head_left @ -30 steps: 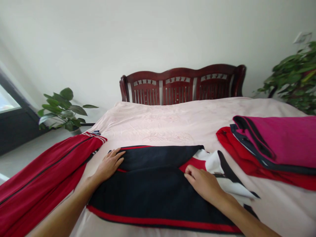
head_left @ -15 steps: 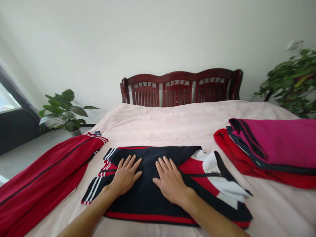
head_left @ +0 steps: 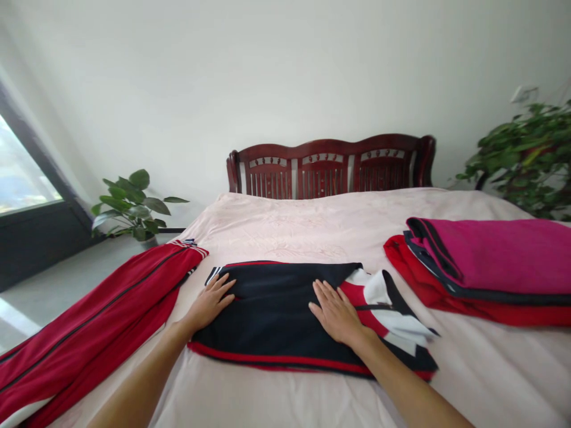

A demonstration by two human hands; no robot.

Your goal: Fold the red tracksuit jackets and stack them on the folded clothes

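Note:
A folded track jacket (head_left: 276,315), navy with red edging and a red and white collar part, lies flat on the bed before me. My left hand (head_left: 213,302) rests on its left end by the white-striped cuffs, fingers spread and mostly covering them. Near the collar, my right hand (head_left: 334,312) lies palm down on the navy and red cloth, fingers stretched out. Neither hand grips the fabric. Red track pants (head_left: 107,315) with dark piping and striped ends stretch along the bed's left side.
On the right is a stack of folded clothes with a magenta garment (head_left: 504,255) over navy and red ones (head_left: 446,291). A pink sheet (head_left: 276,229) covers the bed, with a dark wooden headboard (head_left: 322,169) behind. Leafy plants (head_left: 134,205) stand on both sides.
My hands have moved apart, left toward the cuffs and right toward the collar. The striped cuffs now show less at the jacket's left end. The view has shifted slightly.

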